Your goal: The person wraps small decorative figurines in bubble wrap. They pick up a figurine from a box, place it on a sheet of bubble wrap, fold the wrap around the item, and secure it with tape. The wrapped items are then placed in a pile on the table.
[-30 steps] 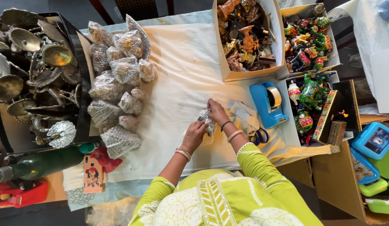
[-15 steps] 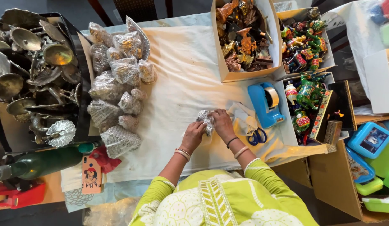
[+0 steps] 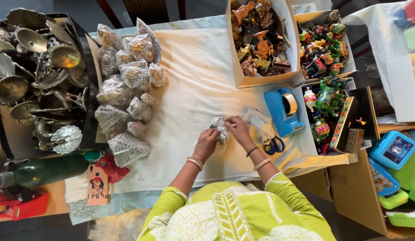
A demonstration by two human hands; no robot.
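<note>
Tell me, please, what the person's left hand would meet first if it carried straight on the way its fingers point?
The left hand points up-right and already touches the small wrapped bundle, so it meets that first, with the right hand just beyond, though depth is hard to judge.

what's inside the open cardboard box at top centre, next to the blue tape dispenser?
The cardboard box holds a jumbled heap of brass-coloured metal figurines. Only the top layer shows; anything beneath, and the box floor, is covered. The tape dispenser stands just outside it.
</note>
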